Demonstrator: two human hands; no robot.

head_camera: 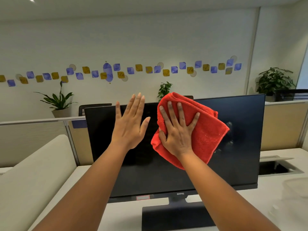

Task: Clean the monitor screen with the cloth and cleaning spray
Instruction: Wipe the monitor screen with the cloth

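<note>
We judge wiping underway: our right hand (177, 130) presses the red cloth (200, 130) flat-fingered on the monitor screen (166, 174), wet smears (229, 140) remaining just beyond that grip, while our left hand (129, 124) hovers released.

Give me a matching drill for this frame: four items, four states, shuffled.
Items:
1. left hand
2. right hand
3. cloth
4. monitor

States:
A. dark, wet smears right of the cloth
B. flat, fingers spread, holding nothing
C. red, folded, against the screen
D. pressing the cloth

Pairs: 1-B, 2-D, 3-C, 4-A
</note>
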